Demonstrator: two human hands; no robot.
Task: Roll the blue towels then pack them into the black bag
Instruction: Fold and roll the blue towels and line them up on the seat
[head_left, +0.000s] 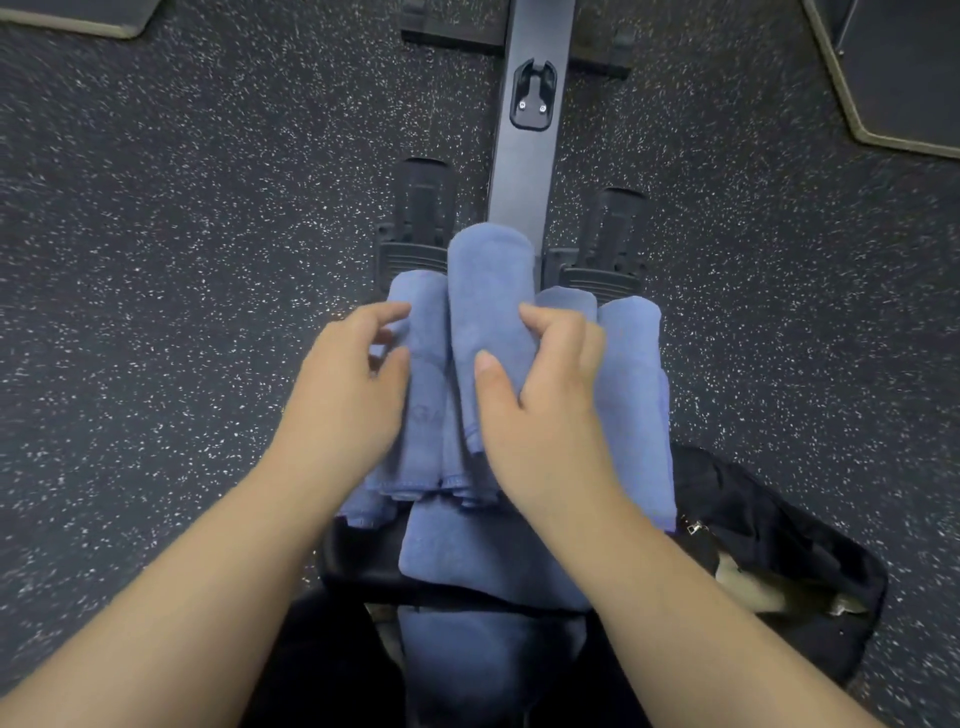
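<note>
**Right hand grips the top towel roll; left hand hovers at the row**

The right hand (545, 384) holds the uppermost rolled blue towel (488, 312), thumb across its near face, fingers curled round its 3 o'clock side. The left hand (353, 384) sits just at 9 o'clock of that roll, fingers loosely bent and a little spread, fingertips at the left roll (421, 332); whether they press it or only brush it is hard to tell through the motion blur.

The held roll's long axis runs from 6 to 12 o'clock, its rounded far end pointing to 12 over the dark machine rail (524, 171). More rolls lie parallel beside it, the rightmost roll (634, 364) at 3 o'clock. Their near ends are hidden under the hands. A flat folded towel (467, 551) lies at 6 o'clock, partly covered by the wrists.

The black bag (769, 525) slumps at 4 o'clock on the speckled floor (156, 260), its mouth unclear.
</note>
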